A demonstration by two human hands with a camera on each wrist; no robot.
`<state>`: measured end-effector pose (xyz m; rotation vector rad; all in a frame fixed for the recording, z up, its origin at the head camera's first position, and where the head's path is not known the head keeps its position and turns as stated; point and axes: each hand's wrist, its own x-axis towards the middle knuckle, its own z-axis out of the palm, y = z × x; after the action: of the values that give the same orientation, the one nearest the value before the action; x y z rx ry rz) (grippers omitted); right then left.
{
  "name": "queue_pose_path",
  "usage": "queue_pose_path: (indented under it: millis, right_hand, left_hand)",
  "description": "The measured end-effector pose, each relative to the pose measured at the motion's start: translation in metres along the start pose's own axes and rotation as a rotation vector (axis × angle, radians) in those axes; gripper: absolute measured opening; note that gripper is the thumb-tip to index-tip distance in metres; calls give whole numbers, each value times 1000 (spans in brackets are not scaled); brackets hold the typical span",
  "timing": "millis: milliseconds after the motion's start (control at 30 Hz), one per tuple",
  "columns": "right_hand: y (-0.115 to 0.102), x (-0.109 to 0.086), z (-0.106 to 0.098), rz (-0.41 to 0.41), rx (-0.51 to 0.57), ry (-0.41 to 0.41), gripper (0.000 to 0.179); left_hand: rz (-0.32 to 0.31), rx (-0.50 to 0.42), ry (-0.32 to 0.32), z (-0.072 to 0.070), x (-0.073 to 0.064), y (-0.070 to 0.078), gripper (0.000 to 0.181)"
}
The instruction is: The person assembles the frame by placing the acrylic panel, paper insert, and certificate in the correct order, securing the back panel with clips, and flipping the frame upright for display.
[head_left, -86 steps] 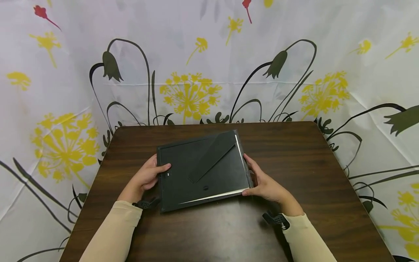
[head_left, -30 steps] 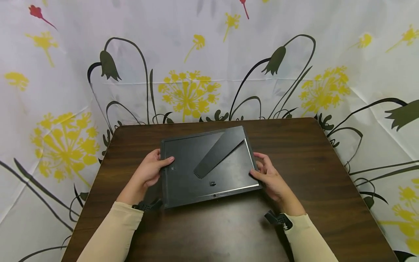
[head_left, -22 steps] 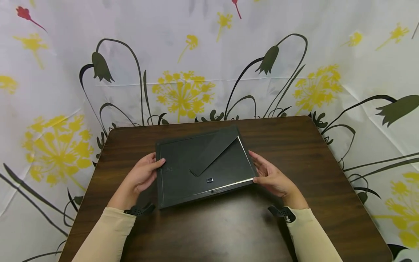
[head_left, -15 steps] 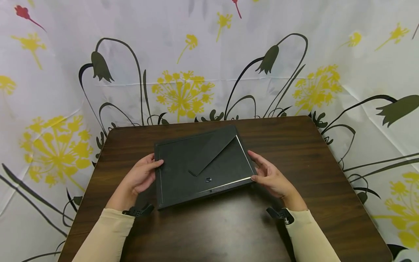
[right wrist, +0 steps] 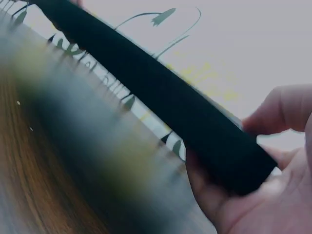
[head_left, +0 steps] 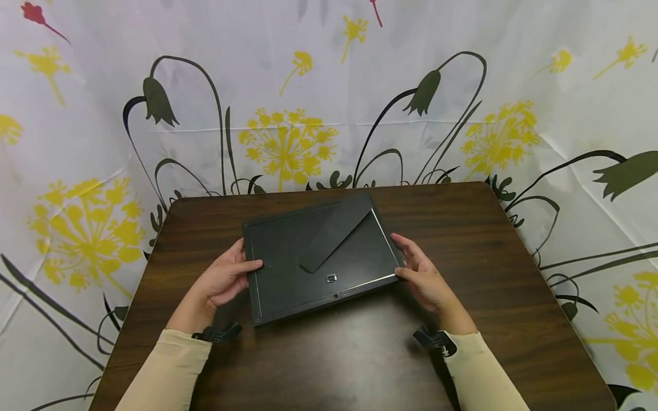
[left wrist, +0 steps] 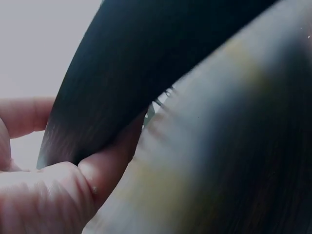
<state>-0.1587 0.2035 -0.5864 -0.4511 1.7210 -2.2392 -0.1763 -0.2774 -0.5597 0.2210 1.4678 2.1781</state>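
A black picture frame is held up over the table, its back with a folded easel leg and a small metal hanger towards the head camera. My left hand grips its left edge, thumb on the back and fingers behind. At the lower right corner, my right hand pinches the frame between thumb and fingers. The left wrist view has the frame's dark edge between thumb and fingers. In the right wrist view the thick side lies in my right hand. The frame's front is hidden.
The dark wood table runs beneath both arms. Behind it hangs a white cloth printed with flowers, close along the back edge. Black straps circle both wrists.
The frame has tilted a little back and forth and shifted slightly left in the head view. Both hands keep hold; the left thumb now lies slightly lower on the back.
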Motion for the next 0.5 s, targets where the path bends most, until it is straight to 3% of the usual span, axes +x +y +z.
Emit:
queue_pose_path:
  millis: [200,333,500]
  right_hand:
    - [4,3,4,13,-19,61,88]
    - [7,2,3,63,12,86,90]
    - [10,1,5,136,43,105,90]
  left_hand:
    - [25,42,15,2,2,0,85]
    - [10,65,41,3,1,-1,88]
    - [-21,106,103,9,-1,-2,74]
